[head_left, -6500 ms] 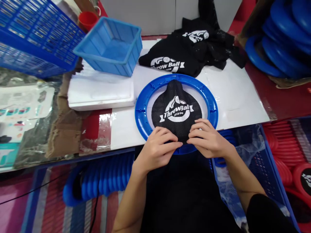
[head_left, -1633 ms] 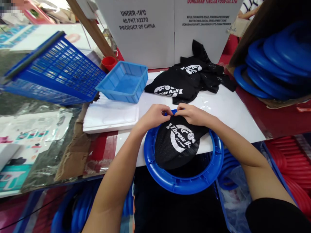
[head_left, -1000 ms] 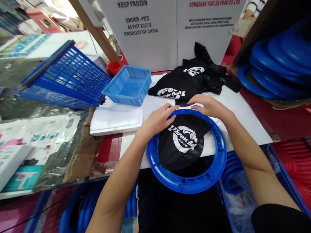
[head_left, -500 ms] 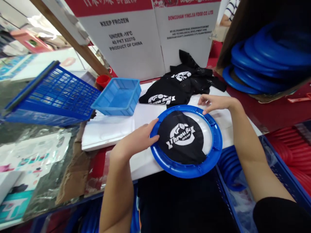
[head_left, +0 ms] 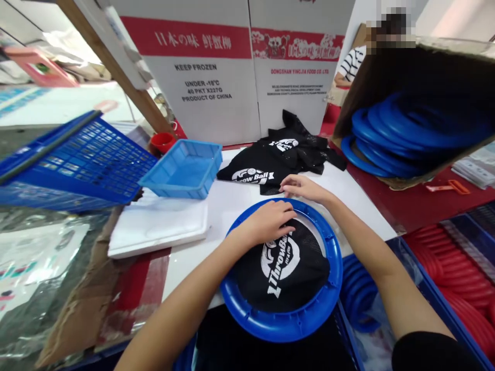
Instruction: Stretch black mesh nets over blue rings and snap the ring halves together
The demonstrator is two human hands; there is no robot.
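Observation:
A blue plastic ring [head_left: 335, 263] lies tilted at the near edge of the white work surface. Black mesh fabric [head_left: 309, 275], printed with a white "Throw Ball" logo, fills most of its opening. Reaching across the ring's far left part, my left hand [head_left: 268, 221] has its bent fingers closed at the fabric's upper edge. My right hand [head_left: 303, 186] is at the far rim, fingers loosely curled and apart, with no held thing visible. Its fingertips are close to a pile of black printed mesh pieces [head_left: 251, 172].
A light-blue tray [head_left: 181, 193] and a blue basket [head_left: 96, 159] stand left, near a red cup [head_left: 162, 141]. White cartons [head_left: 209, 113] rise behind. At right, a cardboard box [head_left: 346, 111] holds stacked blue rings [head_left: 410, 129]. Red rings [head_left: 436, 257] fill a crate below.
The ring has turned counterclockwise, tilting the logo. My left hand has moved from the left rim over to the fabric's upper edge. My right hand has shifted left along the far rim.

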